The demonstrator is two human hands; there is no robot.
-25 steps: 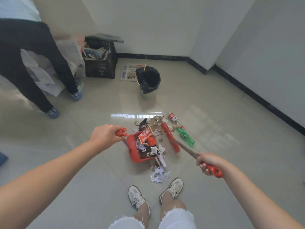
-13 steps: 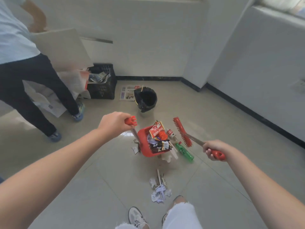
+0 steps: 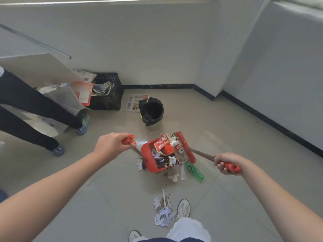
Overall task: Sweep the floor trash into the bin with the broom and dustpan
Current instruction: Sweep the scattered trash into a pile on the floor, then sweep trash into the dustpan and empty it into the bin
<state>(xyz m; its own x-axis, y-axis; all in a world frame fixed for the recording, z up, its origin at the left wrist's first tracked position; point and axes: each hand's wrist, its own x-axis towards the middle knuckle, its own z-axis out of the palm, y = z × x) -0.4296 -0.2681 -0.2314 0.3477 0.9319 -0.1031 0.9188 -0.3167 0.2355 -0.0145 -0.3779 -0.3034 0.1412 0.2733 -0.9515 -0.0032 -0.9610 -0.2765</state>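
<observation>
Left hand (image 3: 111,145), fingers clamped round the handle, holds a red dustpan (image 3: 148,154) heaped with wrappers, short of the bin (image 3: 152,110) ahead. Right hand (image 3: 225,161) grips the broom (image 3: 185,147), its head against the load. The load is not yet tipped. A green bottle (image 3: 194,171) and paper scraps (image 3: 162,213) on the floor await sweeping.

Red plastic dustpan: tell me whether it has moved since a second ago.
Yes. The red plastic dustpan has moved toward the black-lined bin, away from the crumpled white paper scraps left on the floor.
</observation>
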